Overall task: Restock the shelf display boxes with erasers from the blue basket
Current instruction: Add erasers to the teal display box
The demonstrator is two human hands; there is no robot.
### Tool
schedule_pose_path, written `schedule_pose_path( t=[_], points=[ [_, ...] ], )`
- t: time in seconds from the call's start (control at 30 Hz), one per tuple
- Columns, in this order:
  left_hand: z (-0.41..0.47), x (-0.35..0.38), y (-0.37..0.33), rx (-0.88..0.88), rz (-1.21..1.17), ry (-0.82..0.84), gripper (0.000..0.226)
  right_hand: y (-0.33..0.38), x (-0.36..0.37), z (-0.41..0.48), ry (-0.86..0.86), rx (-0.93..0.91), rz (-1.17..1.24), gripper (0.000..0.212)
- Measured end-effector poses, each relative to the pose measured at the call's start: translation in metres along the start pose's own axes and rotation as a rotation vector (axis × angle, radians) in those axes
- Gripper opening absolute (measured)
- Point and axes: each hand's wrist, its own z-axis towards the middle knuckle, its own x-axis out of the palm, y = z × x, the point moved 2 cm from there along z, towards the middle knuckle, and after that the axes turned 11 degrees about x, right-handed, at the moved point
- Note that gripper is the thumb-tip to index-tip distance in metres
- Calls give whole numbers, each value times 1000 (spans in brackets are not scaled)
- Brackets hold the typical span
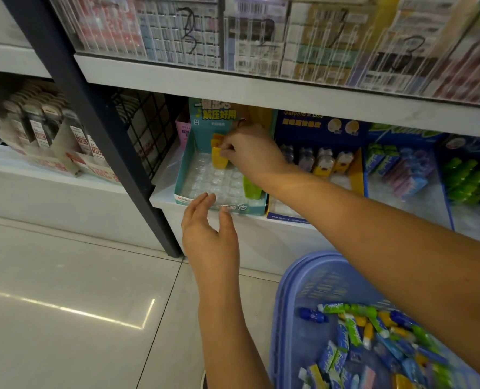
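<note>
A teal display box (181, 175) with a clear plastic insert stands on the low white shelf. My right hand (250, 153) reaches into its back and pinches the top of a yellow eraser (217, 158) standing in a slot. A green eraser (251, 189) stands at the box's front right. My left hand (208, 234) hovers in front of the box with fingers relaxed, holding nothing. The blue basket (312, 279) sits at the lower right with several blue, green and yellow erasers in it.
To the right stand a dark blue display box (317, 126) with bottle-shaped erasers and further boxes with blue and green packs (463, 178). A dark metal post (121, 153) and wire grid stand left of the teal box. Tiled floor (78, 304) lies below.
</note>
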Motion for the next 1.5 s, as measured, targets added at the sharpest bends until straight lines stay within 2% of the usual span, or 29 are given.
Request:
schedule_pose_path(
  t=[0.27,0.4,0.57,0.73,0.83,0.87,0.97,1.07,1.2,1.27,1.5],
  points=[
    [0,-1,0,-22,-30,13,33,21,-5,6,73,40,13,21],
    [1,-2,-3,-53,-17,36,35,14,-12,-1,112,131,84,16],
    [-4,1,-9,-63,-17,83,46,6,-16,-4,198,230,209,21],
    [-5,2,-11,-55,3,114,50,4,-6,-1,270,325,307,34],
    [-4,2,-11,-55,-1,112,50,-1,-1,-3,237,299,281,14],
    [-4,2,-11,-55,-5,108,50,-1,0,-3,225,286,289,14],
    [-3,2,-10,-54,-1,110,50,-3,4,-3,189,237,344,27],
    [-3,0,-8,-53,-6,108,49,-4,4,-7,176,245,464,29],
    [-2,-1,-6,-59,-7,109,48,0,4,-3,245,197,303,32],
    [-2,-1,-6,-68,-6,113,48,-2,2,-4,283,238,332,33],
    [-1,-3,-9,-77,8,157,50,-3,-4,-5,249,280,294,29]
  ],
)
